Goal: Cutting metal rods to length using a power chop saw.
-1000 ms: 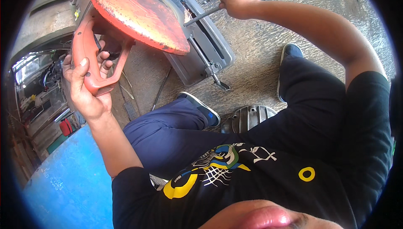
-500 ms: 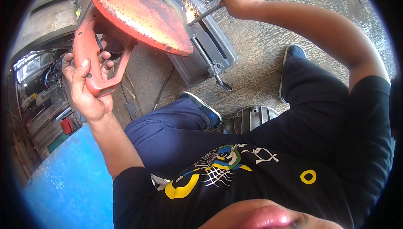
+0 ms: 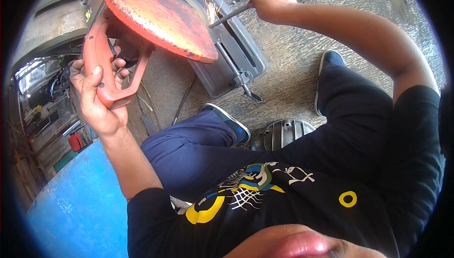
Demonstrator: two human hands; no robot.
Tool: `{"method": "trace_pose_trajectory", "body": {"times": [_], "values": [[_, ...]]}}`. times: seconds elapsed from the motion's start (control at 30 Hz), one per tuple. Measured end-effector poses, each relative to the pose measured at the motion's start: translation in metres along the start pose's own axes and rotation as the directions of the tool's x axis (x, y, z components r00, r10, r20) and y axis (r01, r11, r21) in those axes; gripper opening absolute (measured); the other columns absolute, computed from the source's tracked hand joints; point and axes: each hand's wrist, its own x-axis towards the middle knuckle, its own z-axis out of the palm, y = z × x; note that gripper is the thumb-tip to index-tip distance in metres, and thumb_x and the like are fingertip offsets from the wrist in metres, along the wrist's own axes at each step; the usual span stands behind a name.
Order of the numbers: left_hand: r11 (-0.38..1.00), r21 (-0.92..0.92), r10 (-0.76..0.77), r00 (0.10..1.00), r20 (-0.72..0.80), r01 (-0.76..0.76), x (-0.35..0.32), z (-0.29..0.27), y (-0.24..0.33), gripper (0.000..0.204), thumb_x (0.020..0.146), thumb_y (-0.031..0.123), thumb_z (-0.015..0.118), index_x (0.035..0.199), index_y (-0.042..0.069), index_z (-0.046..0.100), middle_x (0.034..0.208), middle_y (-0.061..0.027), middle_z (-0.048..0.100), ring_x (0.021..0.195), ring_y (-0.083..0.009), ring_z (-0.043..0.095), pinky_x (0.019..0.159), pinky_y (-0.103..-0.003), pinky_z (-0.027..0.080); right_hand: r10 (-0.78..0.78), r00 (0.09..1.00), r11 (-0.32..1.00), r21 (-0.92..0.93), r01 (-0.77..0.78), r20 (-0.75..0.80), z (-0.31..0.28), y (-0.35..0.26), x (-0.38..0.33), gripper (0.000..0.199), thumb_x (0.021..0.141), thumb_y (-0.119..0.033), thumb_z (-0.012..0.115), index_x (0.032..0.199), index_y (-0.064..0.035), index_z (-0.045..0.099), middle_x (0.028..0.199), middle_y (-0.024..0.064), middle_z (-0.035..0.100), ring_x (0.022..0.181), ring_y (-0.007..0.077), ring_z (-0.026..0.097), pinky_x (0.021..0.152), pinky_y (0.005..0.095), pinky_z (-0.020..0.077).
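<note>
blue drum [image 3: 75, 206] — ribbed metal cover [image 3: 282, 134], perhaps.

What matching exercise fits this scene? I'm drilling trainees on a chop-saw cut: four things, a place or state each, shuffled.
Things:
1. orange saw handle
2. thin grey metal rod
3. ribbed dark metal cover
4. blue painted surface

Places or states:
A. on the ground between the shoes
B. gripped by the left hand
C. lower left
D. held by the right hand, sparks at its end

Pairs: 1-B, 2-D, 3-A, 4-C
</note>
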Motion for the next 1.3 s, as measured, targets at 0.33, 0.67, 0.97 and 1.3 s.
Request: {"method": "trace_pose_trajectory", "body": {"times": [0.33, 0.67, 0.97, 1.3], "values": [[1.0, 0.009, -0.006, 1.0, -0.022, 0.006, 0.0, 0.0004, 0.0006, 0.037, 0.083, 0.006, 0.054, 0.117, 0.009, 0.04, 0.109, -0.0311, 0.056, 0.084, -0.0317, 0.063, 0.069, -0.036, 0.056, -0.011, 1.0, 1.0, 0.027, 0.012, -0.027, 0.0004, 0.0005, -0.0005, 0.02, 0.095, -0.016, 0.048, 0.102, -0.0132, 0.066, 0.092, 0.005, 0.068, 0.098, 0.0193, 0.062, 0.093, 0.0438, 0.0342], [1.0, 0.015, -0.012, 1.0, -0.023, 0.013, -0.001, 0.0024, 0.0008, 0.038, 0.083, 0.006, 0.055, 0.118, 0.01, 0.04, 0.11, -0.0308, 0.055, 0.084, -0.0312, 0.063, 0.07, -0.036, 0.054, -0.016, 1.0, 1.0, -0.016, 0.016, -0.02, 0.0002, 0.0002, 0.0009, 0.019, 0.094, -0.015, 0.05, 0.104, -0.0141, 0.066, 0.09, 0.0036, 0.068, 0.095, 0.0175, 0.062, 0.09, 0.041, 0.0347], [1.0, 0.018, -0.013, 1.0, -0.011, 0.013, -0.0002, 0.0015, 0.0003, 0.039, 0.083, 0.008, 0.056, 0.118, 0.011, 0.04, 0.11, -0.031, 0.055, 0.084, -0.0309, 0.063, 0.069, -0.036, 0.054, -0.021, 0.999, 1.0, -0.024, 0.02, -0.04, -0.0013, 0.0002, 0.0004, 0.018, 0.093, -0.014, 0.052, 0.103, -0.0145, 0.067, 0.089, 0.0029, 0.068, 0.094, 0.0162, 0.062, 0.089, 0.0392, 0.0349], [1.0, 0.013, -0.02, 1.0, -0.023, 0.021, -0.001, 0.0022, 0.0008, 0.038, 0.083, 0.007, 0.056, 0.118, 0.011, 0.04, 0.109, -0.0304, 0.056, 0.084, -0.0309, 0.063, 0.069, -0.036, 0.055, -0.048, 0.996, 0.999, -0.008, 0.047, -0.071, -0.0013, 0.0029, 0.0017, 0.019, 0.094, -0.019, 0.05, 0.101, -0.014, 0.067, 0.087, 0.003, 0.068, 0.091, 0.0176, 0.063, 0.086, 0.04, 0.0349]]}}
